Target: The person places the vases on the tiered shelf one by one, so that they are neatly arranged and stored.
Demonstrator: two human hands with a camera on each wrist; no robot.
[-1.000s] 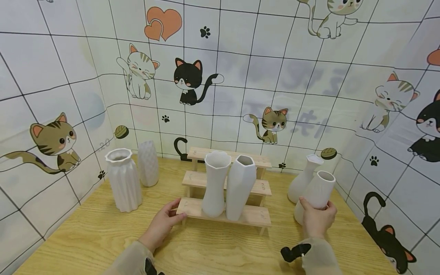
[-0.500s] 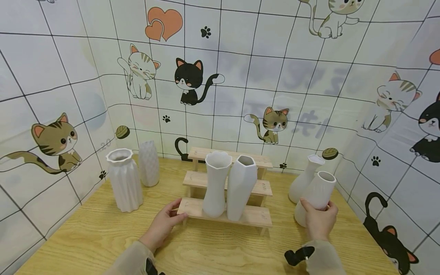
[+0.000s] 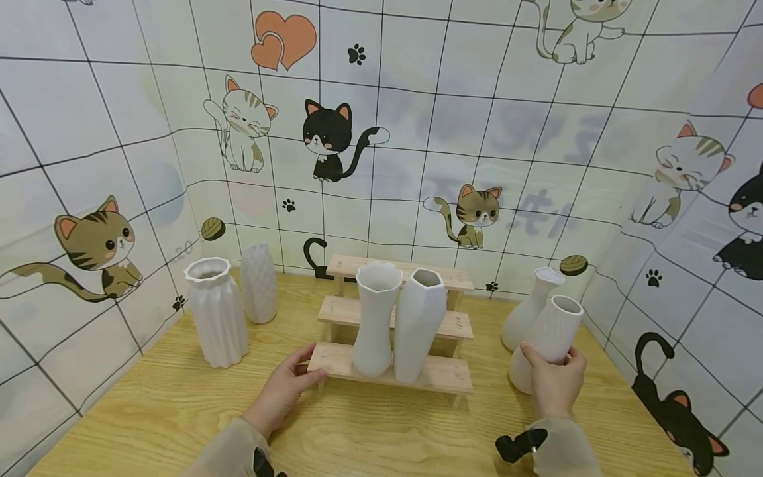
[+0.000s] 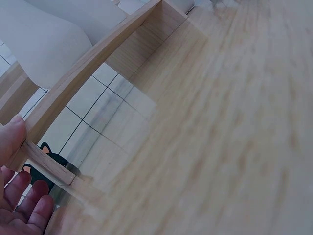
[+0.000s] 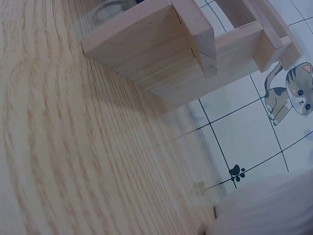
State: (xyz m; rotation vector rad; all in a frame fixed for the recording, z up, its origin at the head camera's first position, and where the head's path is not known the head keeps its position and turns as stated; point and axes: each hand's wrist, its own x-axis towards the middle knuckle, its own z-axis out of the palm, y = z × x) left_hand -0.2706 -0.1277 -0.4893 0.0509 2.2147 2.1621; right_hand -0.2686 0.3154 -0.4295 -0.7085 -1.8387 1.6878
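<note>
My left hand (image 3: 285,391) grips the left end of the lowest step of a three-tier wooden stand (image 3: 444,375). In the left wrist view its thumb (image 4: 12,137) lies at the board's edge, with the fingers curled beside the leg. On that step stand a white vase with a wavy rim (image 3: 375,318) and a faceted white vase (image 3: 420,324). To the right, my right hand (image 3: 556,387) holds a smooth white vase with a round mouth (image 3: 551,331) around its body. Part of its lower body is hidden by the hand. Behind it is a slim-necked white vase (image 3: 527,315).
At the left of the wooden table (image 3: 357,444) stand a pleated white vase (image 3: 217,318) and a textured white vase (image 3: 259,285). A cat-print sheet (image 3: 405,119) encloses the back and sides. The stand's upper two steps (image 3: 334,308) rise behind the vases.
My right forearm has shifted slightly to the right while the hand keeps its hold on the vase. The left hand, stand and other vases have stayed in place.
</note>
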